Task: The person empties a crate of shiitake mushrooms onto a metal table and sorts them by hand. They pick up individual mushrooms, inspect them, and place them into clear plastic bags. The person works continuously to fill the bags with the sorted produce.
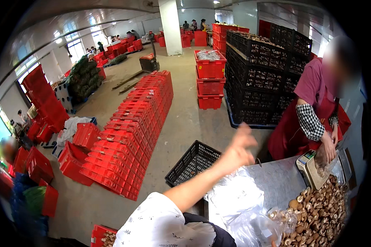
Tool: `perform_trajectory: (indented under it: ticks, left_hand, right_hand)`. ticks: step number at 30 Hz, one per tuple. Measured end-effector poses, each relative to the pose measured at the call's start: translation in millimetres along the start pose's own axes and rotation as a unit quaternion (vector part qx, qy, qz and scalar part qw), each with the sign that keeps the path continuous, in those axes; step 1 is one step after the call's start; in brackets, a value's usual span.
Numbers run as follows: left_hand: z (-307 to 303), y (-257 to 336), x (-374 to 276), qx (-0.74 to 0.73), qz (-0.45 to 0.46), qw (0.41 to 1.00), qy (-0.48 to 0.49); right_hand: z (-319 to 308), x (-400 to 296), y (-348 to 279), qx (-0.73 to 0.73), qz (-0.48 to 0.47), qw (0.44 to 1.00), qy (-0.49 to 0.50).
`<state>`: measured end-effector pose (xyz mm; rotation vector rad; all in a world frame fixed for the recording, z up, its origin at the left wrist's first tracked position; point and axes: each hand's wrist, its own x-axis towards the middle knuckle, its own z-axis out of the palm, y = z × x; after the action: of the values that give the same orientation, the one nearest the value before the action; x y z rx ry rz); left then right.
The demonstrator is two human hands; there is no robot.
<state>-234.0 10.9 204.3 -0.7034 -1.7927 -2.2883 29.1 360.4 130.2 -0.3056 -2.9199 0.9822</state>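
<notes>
My left hand (241,146) is raised over the near edge of the metal table (276,176), blurred, fingers apart, with nothing seen in it. Below it lie clear plastic bags (238,194). Only a fingertip of what seems to be my right hand (273,244) shows at the bottom edge, beside a clear bag (256,227); its grip is hidden. Loose shiitake mushrooms (320,213) are heaped on the right of the table, and a bag of mushrooms (284,217) rests against them. Across the table, a co-worker's hands touch a plastic bag (321,160) on a weighing scale (307,169).
A black plastic crate (191,163) sits on the floor beside the table. Stacked black crates of mushrooms (256,77) and red crates (211,80) stand beyond. A long row of nested red crates (130,132) runs along the left; a red crate of mushrooms (100,237) is at the bottom.
</notes>
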Motion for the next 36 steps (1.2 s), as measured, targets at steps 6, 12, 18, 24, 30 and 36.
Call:
perform_trajectory:
  ticks: [6,12,18,24,30,36]
  left_hand:
    - [-49.8,114.2,11.9,-0.039,0.323,0.855,0.403]
    - [33.9,49.9,-33.2,0.256,0.222,0.939,-0.056]
    - [119.5,-43.1,-115.6,0.266,0.209,0.841,-0.422]
    - [125.7,-92.1,-116.3,0.441,0.156,0.796,-0.384]
    - [125.0,-95.6,-112.5,0.459,0.062,0.831,-0.308]
    - [110.0,-94.0,-105.0,0.53,0.144,0.82,-0.16]
  right_hand:
    - [-6.0,-8.6,-35.7,0.051,0.057,0.995,0.061]
    - [5.3,-5.1,-37.7,-0.099,0.015,0.995,0.025]
    - [24.3,-14.8,-54.6,-0.083,-0.11,0.989,0.045]
    - [17.9,-44.2,-55.1,-0.03,-0.103,0.991,0.082]
    - [21.4,-60.1,-27.0,-0.046,-0.009,0.996,0.069]
    - [25.0,-55.3,-46.1,-0.064,0.052,0.995,0.053]
